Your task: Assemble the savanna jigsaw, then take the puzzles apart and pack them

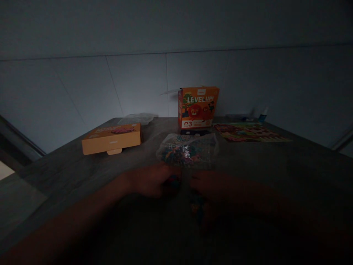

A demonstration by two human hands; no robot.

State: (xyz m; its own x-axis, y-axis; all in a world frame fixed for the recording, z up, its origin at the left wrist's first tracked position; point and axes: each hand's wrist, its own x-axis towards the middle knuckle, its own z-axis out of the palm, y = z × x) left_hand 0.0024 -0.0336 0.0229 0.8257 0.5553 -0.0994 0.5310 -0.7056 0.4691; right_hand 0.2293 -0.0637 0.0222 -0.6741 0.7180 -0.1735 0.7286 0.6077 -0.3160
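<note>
In dim light, my left hand (153, 180) is curled near the middle of the table, with small blue and red puzzle pieces (173, 179) at its fingers. Facing it, my right hand (211, 186) is closed over more puzzle pieces (196, 207), coloured blue and orange. Darkness and motion blur hide the fingertips and the shapes of the pieces. Just beyond both hands lies a clear plastic bag (205, 151) full of colourful pieces.
An orange "LEVEL UP!" box (198, 106) stands at the back. To the left lies a flat orange box (111, 139), its flap out, with clear plastic wrap (136, 118) behind. A printed picture sheet (250, 133) and a small blue bottle (263, 116) are at right.
</note>
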